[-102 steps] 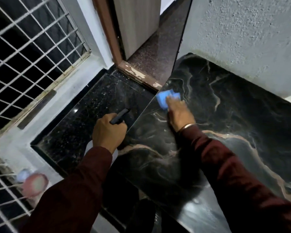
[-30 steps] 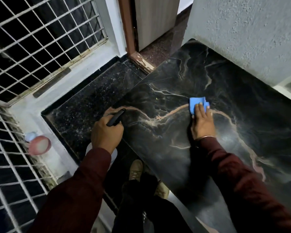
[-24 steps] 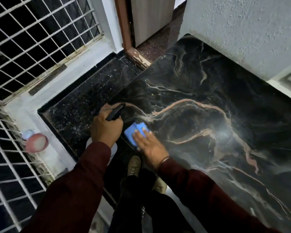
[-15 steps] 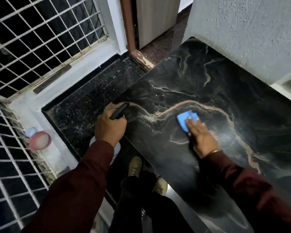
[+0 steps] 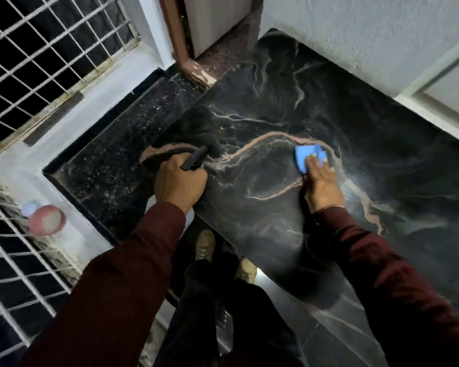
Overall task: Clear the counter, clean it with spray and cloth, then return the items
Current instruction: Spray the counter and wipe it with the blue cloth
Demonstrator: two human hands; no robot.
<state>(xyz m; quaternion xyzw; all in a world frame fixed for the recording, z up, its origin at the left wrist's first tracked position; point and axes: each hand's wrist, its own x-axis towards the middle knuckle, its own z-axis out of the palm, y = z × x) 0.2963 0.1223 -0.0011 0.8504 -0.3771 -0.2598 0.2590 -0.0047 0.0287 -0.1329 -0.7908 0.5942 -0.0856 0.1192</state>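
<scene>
Entry: wiping phase, judged from the bare surface and the cloth in play.

Your right hand lies flat on the blue cloth, fingers extended and together, palm down. It is not gripping the cloth, only pressing it onto the dark veined stone. The cloth sticks out past your fingertips toward 11 o'clock and sits right on the pale pink vein. Its long axis runs roughly 10 to 4.

Your left hand is closed in a fist around the spray bottle. Only the black trigger head shows above the knuckles, pointing toward 1 o'clock. A pale bit of the body shows below the wrist. This hand hovers at the surface's left edge, at 9 o'clock from the cloth and well apart from it.

Judgement: the unwiped stretch lies from the cloth toward 12 to 2 o'clock, against the wall. Your right hand is the nearer one, so the stroke is its job. Nothing stands on the surface, so no items have been returned.
</scene>
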